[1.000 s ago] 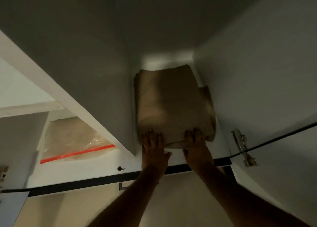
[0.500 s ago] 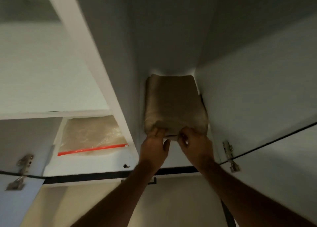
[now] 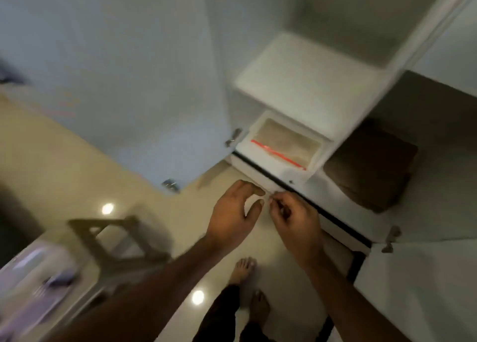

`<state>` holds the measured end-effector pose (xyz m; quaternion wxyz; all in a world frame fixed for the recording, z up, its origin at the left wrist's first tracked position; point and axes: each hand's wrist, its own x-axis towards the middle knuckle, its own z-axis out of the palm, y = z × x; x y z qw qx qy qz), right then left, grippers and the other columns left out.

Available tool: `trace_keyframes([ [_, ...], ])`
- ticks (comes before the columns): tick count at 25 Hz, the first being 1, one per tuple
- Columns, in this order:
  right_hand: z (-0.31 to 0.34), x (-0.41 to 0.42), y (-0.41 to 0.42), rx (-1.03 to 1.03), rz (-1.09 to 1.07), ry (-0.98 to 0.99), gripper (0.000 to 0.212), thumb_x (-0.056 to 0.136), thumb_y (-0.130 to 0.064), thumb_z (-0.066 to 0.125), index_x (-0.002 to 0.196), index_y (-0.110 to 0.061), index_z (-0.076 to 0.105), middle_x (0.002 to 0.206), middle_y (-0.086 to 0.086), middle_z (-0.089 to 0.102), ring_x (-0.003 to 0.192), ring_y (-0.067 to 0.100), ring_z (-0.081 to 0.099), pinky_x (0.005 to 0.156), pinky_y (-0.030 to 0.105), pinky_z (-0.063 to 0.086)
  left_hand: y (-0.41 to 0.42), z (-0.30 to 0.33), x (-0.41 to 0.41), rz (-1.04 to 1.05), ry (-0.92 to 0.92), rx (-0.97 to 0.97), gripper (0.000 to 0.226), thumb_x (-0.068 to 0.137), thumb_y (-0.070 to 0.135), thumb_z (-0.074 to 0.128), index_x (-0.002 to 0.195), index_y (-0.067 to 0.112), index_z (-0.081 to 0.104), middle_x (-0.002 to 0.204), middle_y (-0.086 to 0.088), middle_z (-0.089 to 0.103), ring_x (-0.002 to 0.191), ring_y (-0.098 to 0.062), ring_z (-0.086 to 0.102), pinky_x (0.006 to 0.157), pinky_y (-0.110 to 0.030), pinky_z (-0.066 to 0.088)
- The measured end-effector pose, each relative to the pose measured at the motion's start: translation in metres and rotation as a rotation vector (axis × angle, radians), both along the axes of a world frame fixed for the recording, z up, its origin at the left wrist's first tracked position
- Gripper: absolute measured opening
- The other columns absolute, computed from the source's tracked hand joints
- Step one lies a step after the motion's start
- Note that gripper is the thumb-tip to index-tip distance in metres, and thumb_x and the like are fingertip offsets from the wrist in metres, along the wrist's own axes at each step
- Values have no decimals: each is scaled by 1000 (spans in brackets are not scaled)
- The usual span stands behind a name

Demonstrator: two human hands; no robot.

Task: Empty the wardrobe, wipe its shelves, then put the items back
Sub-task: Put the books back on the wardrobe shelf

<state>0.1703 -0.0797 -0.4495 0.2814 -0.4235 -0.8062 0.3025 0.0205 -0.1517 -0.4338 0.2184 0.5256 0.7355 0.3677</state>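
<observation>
Lying flat in wardrobe (image 3: 304, 88), folded brown cloth (image 3: 371, 166); long axis running inward

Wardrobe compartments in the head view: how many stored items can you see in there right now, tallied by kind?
Clear zip bags with a red seal strip: 1, the zip bag in the left compartment.
Folded brown fabric bundles: 1, the brown bundle in the right compartment.
Total: 2.
The frame is blurred; neither hand touches either item.
</observation>
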Motion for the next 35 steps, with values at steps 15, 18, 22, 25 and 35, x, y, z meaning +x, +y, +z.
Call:
trace_keyframes([
  [15, 77, -240, -391, -131, 1467, -266, 18, 86, -17, 75, 79, -30, 65, 73, -15, 64, 72, 7, 61, 59, 14, 44, -515, 28, -72, 1330, -188, -190, 20, 91, 29, 65, 110, 21, 67, 106, 5, 63, 91, -1, 57, 81, -10, 44],
  [18, 66, -279, -477, -150, 1589, -345, 16, 92, -25, 70, 82, -36, 62, 79, -14, 65, 80, 3, 62, 65, 14, 47, -595, 5, -90, 1512, -413, -150, 15, 87, 26, 68, 101, 21, 69, 102, 3, 68, 90, -8, 61, 83, -21, 51],
  [22, 58, -313, -571, -153, 1747, -484, 8, 93, -25, 67, 89, -32, 67, 80, -15, 62, 85, 1, 58, 66, 12, 41, -694, -33, -118, 1842, -804, -56, 15, 78, 29, 77, 88, 22, 69, 89, 1, 74, 86, -19, 70, 84, -34, 58],
  [25, 51, -340, -614, -136, 1799, -578, 10, 93, -22, 67, 89, -32, 67, 80, -16, 62, 87, 0, 57, 66, 11, 40, -756, -87, -144, 1982, -1104, 5, 39, 58, 42, 76, 86, 17, 67, 92, -14, 75, 91, -34, 72, 81, -45, 59],
  [35, 28, -403, -649, -180, 1606, -743, 11, 93, -23, 67, 94, -33, 70, 87, -20, 69, 83, 2, 64, 70, 17, 51, -813, -229, -230, 2228, -1497, 191, 87, 55, 50, 84, 122, 2, 56, 113, -16, 66, 99, -36, 67, 85, -53, 59],
])
